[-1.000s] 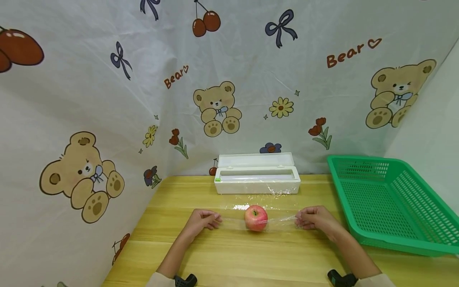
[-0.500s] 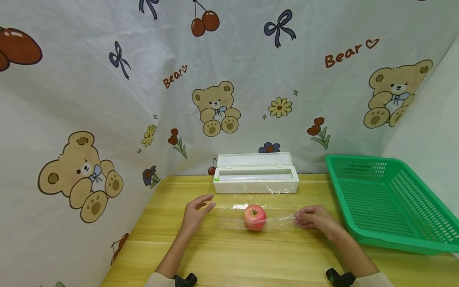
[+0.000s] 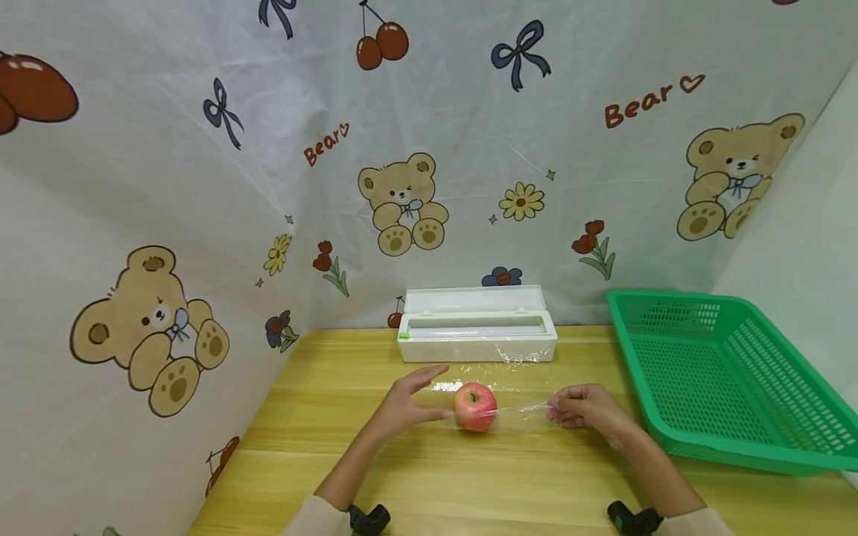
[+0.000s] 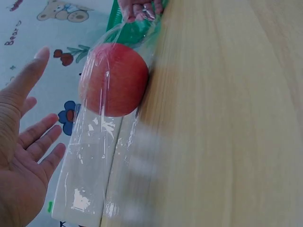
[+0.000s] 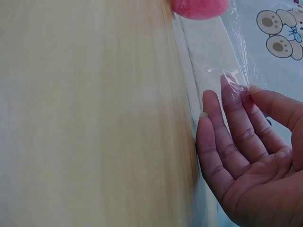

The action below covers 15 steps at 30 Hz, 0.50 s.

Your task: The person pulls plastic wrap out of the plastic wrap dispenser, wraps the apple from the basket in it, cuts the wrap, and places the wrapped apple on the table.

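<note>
A red apple [image 3: 475, 407] sits mid-table with clear plastic wrap [image 3: 523, 417] draped over it. The wrap runs back toward a white cling film dispenser box [image 3: 477, 350], whose lid stands up. Just left of the apple is my left hand [image 3: 410, 406], thumb and fingers spread apart and holding nothing. In the left wrist view those fingers [image 4: 45, 137] are beside the sheet. My right hand [image 3: 593, 412] pinches an edge of the wrap between thumb and fingertips, right of the apple. The right wrist view shows the gathered film [image 5: 242, 75] at that pinch.
A green plastic basket [image 3: 744, 447] stands on the right side of the wooden table [image 3: 469, 491]. Behind the dispenser hangs a white cloth [image 3: 462, 112] printed with bears, and it continues along the left side.
My left hand let go of the left edge of the wrap, spread its fingers, and moved right toward the apple. The right hand stays in place, pinching the film.
</note>
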Tool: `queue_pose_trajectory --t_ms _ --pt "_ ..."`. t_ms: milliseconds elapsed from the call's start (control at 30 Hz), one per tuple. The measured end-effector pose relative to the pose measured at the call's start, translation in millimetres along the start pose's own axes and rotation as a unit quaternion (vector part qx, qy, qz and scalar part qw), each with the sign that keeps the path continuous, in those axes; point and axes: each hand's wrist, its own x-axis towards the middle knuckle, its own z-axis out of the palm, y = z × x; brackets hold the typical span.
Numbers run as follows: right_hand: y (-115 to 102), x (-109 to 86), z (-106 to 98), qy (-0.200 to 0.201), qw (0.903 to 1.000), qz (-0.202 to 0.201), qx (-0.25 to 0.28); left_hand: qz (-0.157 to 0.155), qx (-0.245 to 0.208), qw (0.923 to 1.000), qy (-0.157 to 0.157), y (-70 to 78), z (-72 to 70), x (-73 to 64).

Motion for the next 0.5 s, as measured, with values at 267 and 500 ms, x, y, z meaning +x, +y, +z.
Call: queue_pose_trajectory --t_ms 267,500 --pt "-3.9 -1.2 1.4 -0.002 1.0000 0.002 0.002 -0.008 0.014 0.9993 -0.035 3.0 17.3 11.1" --pt "-2.2 -1.2 0.1 -0.002 1.0000 0.003 0.000 -0.026 -0.014 0.9988 -0.038 -1.3 30.0 14.8"
